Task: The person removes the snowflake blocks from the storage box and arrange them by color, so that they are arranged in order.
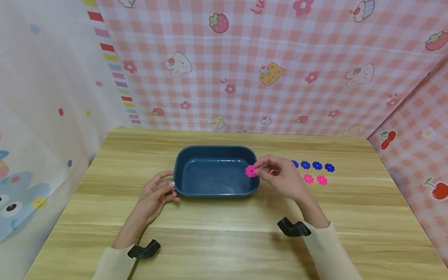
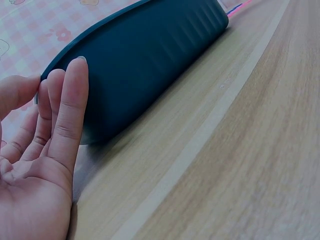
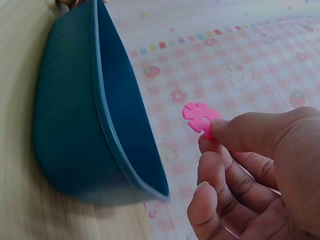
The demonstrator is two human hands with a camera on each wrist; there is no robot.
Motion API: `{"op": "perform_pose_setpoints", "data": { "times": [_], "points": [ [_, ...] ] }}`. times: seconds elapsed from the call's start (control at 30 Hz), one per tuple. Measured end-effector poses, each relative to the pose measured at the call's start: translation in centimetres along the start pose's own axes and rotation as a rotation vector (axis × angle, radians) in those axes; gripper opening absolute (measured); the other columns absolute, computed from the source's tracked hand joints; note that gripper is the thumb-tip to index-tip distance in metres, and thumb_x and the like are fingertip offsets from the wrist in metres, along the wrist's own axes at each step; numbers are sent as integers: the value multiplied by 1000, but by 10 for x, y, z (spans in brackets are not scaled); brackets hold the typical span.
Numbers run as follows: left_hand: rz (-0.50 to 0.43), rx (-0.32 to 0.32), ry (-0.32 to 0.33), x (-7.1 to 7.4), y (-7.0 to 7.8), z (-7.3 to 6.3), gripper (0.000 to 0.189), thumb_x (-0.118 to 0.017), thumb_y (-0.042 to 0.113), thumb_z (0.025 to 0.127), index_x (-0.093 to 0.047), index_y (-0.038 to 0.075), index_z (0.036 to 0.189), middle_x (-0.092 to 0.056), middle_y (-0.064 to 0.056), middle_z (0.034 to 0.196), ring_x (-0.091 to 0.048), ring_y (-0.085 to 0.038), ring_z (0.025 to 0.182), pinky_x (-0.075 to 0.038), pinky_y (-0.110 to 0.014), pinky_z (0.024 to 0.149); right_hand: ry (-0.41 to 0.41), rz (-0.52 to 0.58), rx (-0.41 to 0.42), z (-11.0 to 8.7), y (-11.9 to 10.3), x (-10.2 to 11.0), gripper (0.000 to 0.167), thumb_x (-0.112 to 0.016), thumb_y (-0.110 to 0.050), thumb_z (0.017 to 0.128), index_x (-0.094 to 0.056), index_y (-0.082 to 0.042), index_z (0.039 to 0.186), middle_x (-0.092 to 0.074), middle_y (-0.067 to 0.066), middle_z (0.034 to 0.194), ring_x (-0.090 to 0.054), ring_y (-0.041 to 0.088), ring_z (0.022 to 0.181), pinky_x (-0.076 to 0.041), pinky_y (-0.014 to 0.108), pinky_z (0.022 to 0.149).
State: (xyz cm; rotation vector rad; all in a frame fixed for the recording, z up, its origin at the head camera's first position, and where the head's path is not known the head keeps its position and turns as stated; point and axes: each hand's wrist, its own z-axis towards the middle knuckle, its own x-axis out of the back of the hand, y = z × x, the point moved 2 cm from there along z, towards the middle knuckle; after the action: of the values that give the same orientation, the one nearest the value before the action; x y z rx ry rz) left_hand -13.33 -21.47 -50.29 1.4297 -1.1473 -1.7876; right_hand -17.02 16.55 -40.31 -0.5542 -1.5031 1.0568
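A dark blue rectangular basin (image 1: 217, 194) stands on the table. At its left end my left hand (image 1: 155, 194) grips the rim, the thumb on top and fingers against the outer wall (image 2: 150, 55). My right hand (image 1: 283, 179) pinches a pink snowflake disc (image 1: 251, 171) between thumb and forefinger, over the basin's right rim. In the right wrist view the notched pink disc (image 3: 199, 117) sticks out past the thumb tip, beside the basin's open top. The basin's floor shows no things on it.
Right of the basin lie a row of blue snowflake discs (image 1: 317, 165) and a row of pink ones (image 1: 308, 179), partly hidden by my right hand. The wooden table (image 1: 224, 237) meets a checked cloth (image 1: 241, 97) at the back. Black wrist devices sit on both sleeves.
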Motion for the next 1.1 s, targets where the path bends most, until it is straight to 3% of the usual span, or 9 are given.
{"op": "perform_pose_setpoints", "data": {
  "times": [0.37, 0.63, 1.1],
  "points": [
    [2, 1, 4, 0, 0, -1, 35, -47, -5, 105, -49, 6, 137, -72, 0, 88, -71, -11, 75, -67, -28, 71, 80, -25, -63, -12, 19, 33, 14, -71, -21, 98, -72, -13, 110, -72, 13, 97, -64, 22, 76, -57, 25, 60],
    [-6, -5, -4, 0, -1, 0, 35, -47, -5, 104, -49, 6, 137, -72, -1, 88, -71, -11, 75, -67, -29, 71, 127, -77, -122, -23, 39, 57, 24, -68, -35, 100, -71, -17, 115, -71, 8, 103, -67, 22, 82, -57, 25, 62],
    [4, -4, 0, 1, -1, 0, 34, -48, -5, 104, -50, 8, 136, -72, 0, 87, -71, -11, 75, -67, -29, 71, 202, -83, -204, -42, 74, 95, 31, -66, -36, 101, -68, -12, 121, -69, -1, 101, -67, 17, 81, -58, 26, 61]
  ]
}}
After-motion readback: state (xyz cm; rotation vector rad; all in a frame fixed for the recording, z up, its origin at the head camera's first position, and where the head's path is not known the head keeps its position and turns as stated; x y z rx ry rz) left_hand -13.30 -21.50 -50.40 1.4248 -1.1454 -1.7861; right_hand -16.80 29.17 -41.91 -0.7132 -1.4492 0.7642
